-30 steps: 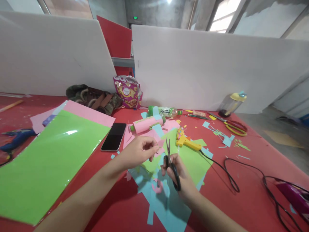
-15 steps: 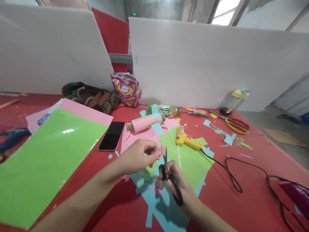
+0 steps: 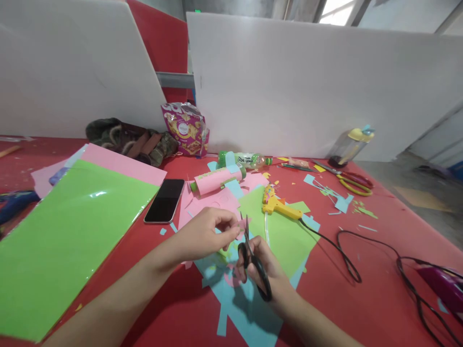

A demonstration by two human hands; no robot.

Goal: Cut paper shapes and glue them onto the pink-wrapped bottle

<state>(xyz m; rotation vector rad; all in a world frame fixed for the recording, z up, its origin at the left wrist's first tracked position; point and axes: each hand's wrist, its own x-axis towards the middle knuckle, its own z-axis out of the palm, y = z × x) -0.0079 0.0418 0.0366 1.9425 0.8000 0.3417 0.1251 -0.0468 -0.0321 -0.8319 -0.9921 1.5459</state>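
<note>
While, in the head view, the left hand (image 3: 207, 231) pinches a pink paper scrap (image 3: 243, 223) between its fingers, the right hand (image 3: 270, 267) has its fingers round black-handled scissors (image 3: 249, 251), blades parted beside the scrap; clean cutting would need small snips, fingertips clear.

Scissors (image 3: 249, 247) blades spread wider than half-second ago.

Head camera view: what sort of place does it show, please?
Probably a craft workspace: the red table bears coloured paper scraps and a yellow glue gun, and the right hand holds black-handled scissors.
</note>
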